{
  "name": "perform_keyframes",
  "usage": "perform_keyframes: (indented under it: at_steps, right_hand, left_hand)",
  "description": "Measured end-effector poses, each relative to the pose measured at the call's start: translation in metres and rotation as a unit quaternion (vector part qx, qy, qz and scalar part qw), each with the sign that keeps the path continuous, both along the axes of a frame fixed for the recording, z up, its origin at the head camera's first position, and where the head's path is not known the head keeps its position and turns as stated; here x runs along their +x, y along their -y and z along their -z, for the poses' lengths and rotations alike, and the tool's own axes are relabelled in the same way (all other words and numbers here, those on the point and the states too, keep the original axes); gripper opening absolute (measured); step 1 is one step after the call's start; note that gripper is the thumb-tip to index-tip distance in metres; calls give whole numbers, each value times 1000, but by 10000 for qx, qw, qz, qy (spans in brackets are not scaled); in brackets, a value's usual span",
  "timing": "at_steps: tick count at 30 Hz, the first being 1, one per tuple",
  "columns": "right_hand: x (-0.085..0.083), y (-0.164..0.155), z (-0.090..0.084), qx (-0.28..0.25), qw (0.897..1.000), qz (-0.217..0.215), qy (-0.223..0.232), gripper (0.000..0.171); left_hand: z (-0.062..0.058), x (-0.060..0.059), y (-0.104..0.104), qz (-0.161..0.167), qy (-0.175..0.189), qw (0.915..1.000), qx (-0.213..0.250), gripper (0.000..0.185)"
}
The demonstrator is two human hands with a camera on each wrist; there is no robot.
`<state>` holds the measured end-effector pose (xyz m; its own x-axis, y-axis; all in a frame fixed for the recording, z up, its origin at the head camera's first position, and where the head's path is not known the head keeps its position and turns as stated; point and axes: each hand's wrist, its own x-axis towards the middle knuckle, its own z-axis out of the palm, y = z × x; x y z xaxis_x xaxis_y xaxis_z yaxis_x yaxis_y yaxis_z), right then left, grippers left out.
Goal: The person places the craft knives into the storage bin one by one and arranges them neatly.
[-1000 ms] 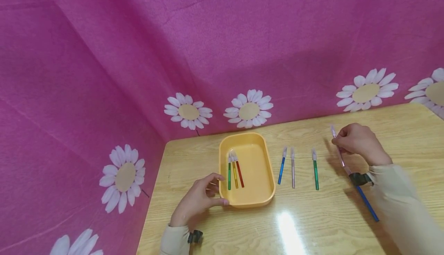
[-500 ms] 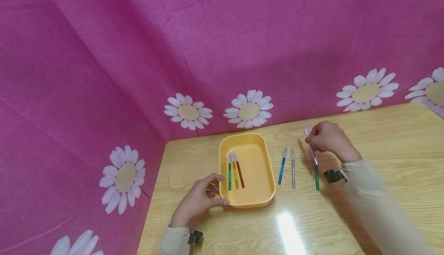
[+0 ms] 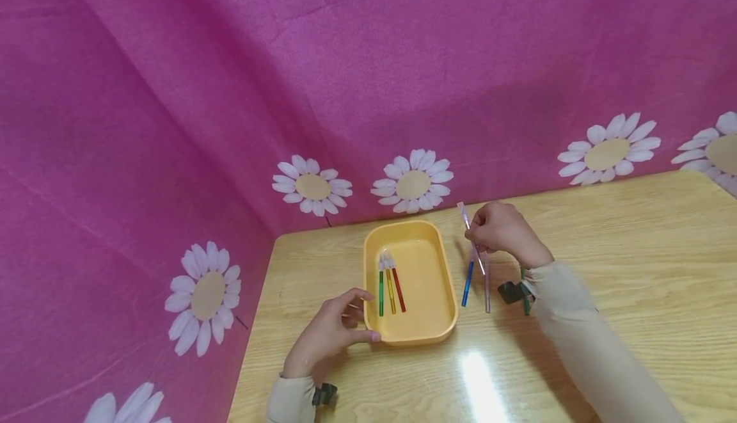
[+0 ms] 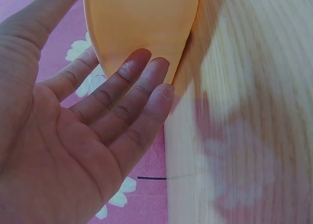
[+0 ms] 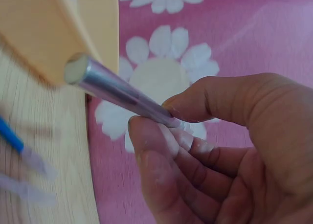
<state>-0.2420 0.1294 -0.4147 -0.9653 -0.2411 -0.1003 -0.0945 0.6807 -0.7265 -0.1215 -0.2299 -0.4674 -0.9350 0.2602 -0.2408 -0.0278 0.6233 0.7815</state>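
My right hand [image 3: 499, 231] pinches a pale purple pen [image 3: 473, 240] between thumb and fingers and holds it in the air just right of the yellow tray [image 3: 446, 295]. The right wrist view shows the purple pen [image 5: 117, 89] gripped at the fingertips, with the tray [image 5: 44, 33] beyond it. My left hand [image 3: 331, 330] rests with straight fingers against the tray's near left corner; the left wrist view shows those fingers [image 4: 132, 94] touching the tray wall [image 4: 142, 23]. Inside the tray lie a green pen [image 3: 380, 288], a yellow pen [image 3: 390, 287] and a red pen [image 3: 398, 286].
On the wooden table [image 3: 633, 250], right of the tray, lie a blue pen [image 3: 467, 282], another pale purple pen [image 3: 487, 292] and a green pen [image 3: 525, 304] partly hidden by my right sleeve. Pink daisy-print cloth [image 3: 345, 90] stands behind and to the left.
My right hand has carried the purple pen leftward, from above the table's right part, past the green pen, to near the tray's right side. The left hand has stayed put.
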Motion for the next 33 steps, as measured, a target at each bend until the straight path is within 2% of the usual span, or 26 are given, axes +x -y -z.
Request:
perform_keyframes:
  at_steps: [10, 18, 27, 33]
  right_hand:
    - [1, 35, 0, -244, 9996, -154, 35, 17]
    - [-2, 70, 1, -478, 9981, -399, 4, 19]
    - [-7, 102, 10, -539, 9965, -524, 380, 22]
    - [-10, 119, 22, -311, 9953, -624, 679, 25]
  left_hand:
    - [1, 0, 0, -3, -6, 10000, 4, 56]
    - [1, 1, 1, 210, -221, 9994, 134, 57]
    - [1, -1, 0, 176, -243, 9995, 49, 60]
    - [1, 0, 2, 235, -292, 9993, 86, 58]
